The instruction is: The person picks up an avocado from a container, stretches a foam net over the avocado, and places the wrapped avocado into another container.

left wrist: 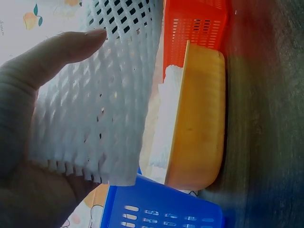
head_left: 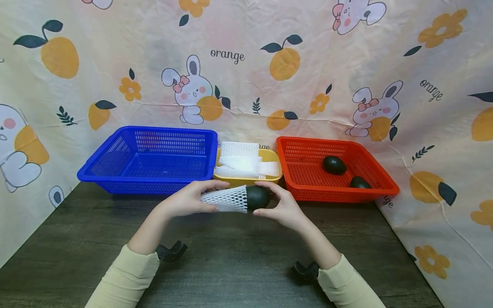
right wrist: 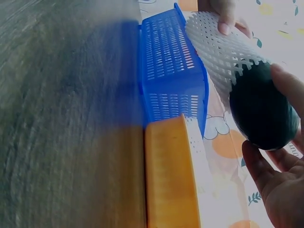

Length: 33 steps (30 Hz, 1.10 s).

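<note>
My left hand (head_left: 188, 199) grips a white foam net sleeve (head_left: 227, 199), its thumb lying along the mesh in the left wrist view. Partly inside the sleeve's right-hand end sits a dark green avocado (head_left: 257, 197). My right hand (head_left: 283, 207) holds the bare end of that avocado between thumb and fingers. In the right wrist view the mesh edge (right wrist: 247, 64) circles the fruit, whose rounded end sticks out. Both hands are raised above the table, in front of a yellow basket (head_left: 246, 183) with more foam sleeves (head_left: 240, 162) in it.
A blue basket (head_left: 154, 187) stands at the left, with nothing seen inside. At the right, a red basket (head_left: 339, 194) contains two dark avocados (head_left: 334, 165). Patterned cloth (head_left: 246, 94) hangs behind the dark wooden table (head_left: 239, 265).
</note>
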### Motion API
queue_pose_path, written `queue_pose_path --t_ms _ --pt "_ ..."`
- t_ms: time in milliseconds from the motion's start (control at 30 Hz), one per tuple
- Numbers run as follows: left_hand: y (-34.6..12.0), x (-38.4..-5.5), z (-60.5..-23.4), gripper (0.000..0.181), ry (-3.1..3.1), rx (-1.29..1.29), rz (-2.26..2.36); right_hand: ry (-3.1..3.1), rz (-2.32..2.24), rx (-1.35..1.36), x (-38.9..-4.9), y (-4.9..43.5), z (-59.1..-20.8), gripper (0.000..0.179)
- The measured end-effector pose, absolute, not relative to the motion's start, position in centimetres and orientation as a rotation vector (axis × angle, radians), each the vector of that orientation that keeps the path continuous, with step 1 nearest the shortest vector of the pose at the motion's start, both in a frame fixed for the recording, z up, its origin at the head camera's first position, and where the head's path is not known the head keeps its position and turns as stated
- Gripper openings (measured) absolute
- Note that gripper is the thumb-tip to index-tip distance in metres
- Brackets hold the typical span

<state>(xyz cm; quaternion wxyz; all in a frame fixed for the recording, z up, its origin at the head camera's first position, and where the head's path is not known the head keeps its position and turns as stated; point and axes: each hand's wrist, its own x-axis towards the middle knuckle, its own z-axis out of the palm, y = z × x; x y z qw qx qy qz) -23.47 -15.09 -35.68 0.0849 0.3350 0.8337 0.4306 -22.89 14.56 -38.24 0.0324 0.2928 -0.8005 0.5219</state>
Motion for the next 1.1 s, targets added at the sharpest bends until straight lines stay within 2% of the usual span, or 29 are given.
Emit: queue_pose_path --t_ms 300,600,833,1100 --pt "-14.7 -23.4 -36.0 0.055 2.485 1.020 1.319 -2.443 1.618 0.925 -22.6 13.2 -38.2 0.071" --pt "-14.3 -23.5 -36.2 0.056 2.511 1.056 1.307 -2.403 1.623 0.937 -20.4 11.7 -35.6 0.069" --pt "-14.2 -23.4 -36.2 0.056 2.531 1.026 1.331 -2.334 1.777 0.807 -21.6 11.6 -37.7 0.069" --pt "-14.2 -23.3 -35.8 0.058 2.538 0.997 1.378 -2.076 1.895 1.039 -22.1 12.5 -38.9 0.049"
